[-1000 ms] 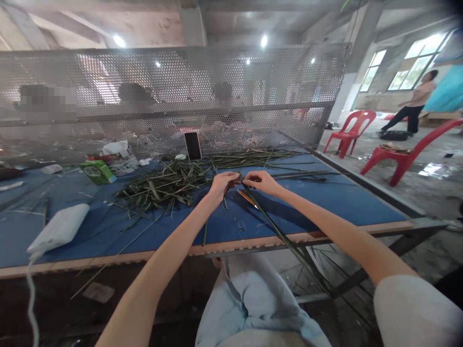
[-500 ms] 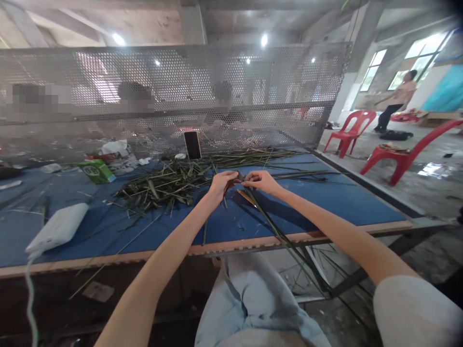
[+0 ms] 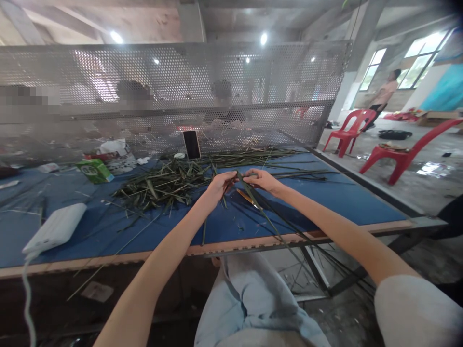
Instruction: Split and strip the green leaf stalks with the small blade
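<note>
My left hand (image 3: 221, 184) and my right hand (image 3: 263, 180) meet close together above the blue table (image 3: 333, 202). Both are closed in a pinch on long green leaf strips (image 3: 263, 211). From my fingers the strips run down to the right and over the table's front edge. The exact shape of the piece between the fingertips is too small to make out. Just below the hands lies a small tool with a yellow-orange handle and a bright tip (image 3: 248, 198). A heap of cut green leaves (image 3: 159, 185) lies left of my left hand.
Long leaf stalks (image 3: 249, 156) lie along the back. A phone (image 3: 191, 144) leans upright before a perforated metal screen (image 3: 173, 91). Left are a green box (image 3: 94, 171) and a white power bank (image 3: 56, 228) with a cable. Red chairs (image 3: 398, 156) and a person (image 3: 386, 91) are at right.
The strips below my right hand have spread apart, one swinging further right. My hands stay nearly in place. The person in the background has moved left.
</note>
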### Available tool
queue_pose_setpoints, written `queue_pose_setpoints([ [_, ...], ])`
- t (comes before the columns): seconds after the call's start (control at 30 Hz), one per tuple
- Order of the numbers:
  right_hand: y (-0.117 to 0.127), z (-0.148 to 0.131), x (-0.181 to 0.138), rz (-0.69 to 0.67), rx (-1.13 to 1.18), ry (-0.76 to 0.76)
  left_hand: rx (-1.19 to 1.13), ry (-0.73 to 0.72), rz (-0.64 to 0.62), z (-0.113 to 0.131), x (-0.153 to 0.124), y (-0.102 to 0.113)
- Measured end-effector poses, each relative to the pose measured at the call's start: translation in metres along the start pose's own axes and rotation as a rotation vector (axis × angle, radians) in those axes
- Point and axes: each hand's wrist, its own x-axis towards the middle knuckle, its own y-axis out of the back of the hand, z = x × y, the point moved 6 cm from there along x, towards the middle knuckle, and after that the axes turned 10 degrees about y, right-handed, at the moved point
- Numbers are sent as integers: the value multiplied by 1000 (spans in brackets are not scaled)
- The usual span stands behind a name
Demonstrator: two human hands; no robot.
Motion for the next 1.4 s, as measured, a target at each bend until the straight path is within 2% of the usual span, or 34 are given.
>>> queue_pose_setpoints([
  [0.13,-4,-5,0,-31,-68,108,-25,19,17,1,-2,2],
  [0.23,-5,-6,0,-41,-156,161,34,-98,8,7,-5,-2],
  [0.37,-5,-4,1,-13,-150,134,118,-284,33,13,-11,-9],
  [0.5,-3,-6,1,34,-288,181,172,-337,58,12,-15,-13],
  [0.63,-4,-7,0,27,-367,256,169,-323,78,9,-16,-14],
  [0.77,-6,-8,-1,-14,-364,266,158,-280,71,6,-13,-14],
  [0.97,-6,-10,-2,-6,-333,254,88,-232,67,7,-14,-13],
  [1.1,-8,-5,-3,23,-195,157,30,-169,78,8,-15,-10],
  [1.23,-11,4,-4,60,70,-17,-3,-133,-5,8,-13,-13],
  [1.3,-12,7,-4,52,104,-58,-1,-117,-41,7,-12,-14],
  [1.4,-7,10,-4,57,40,-54,-6,-110,-60,6,-11,-15],
])
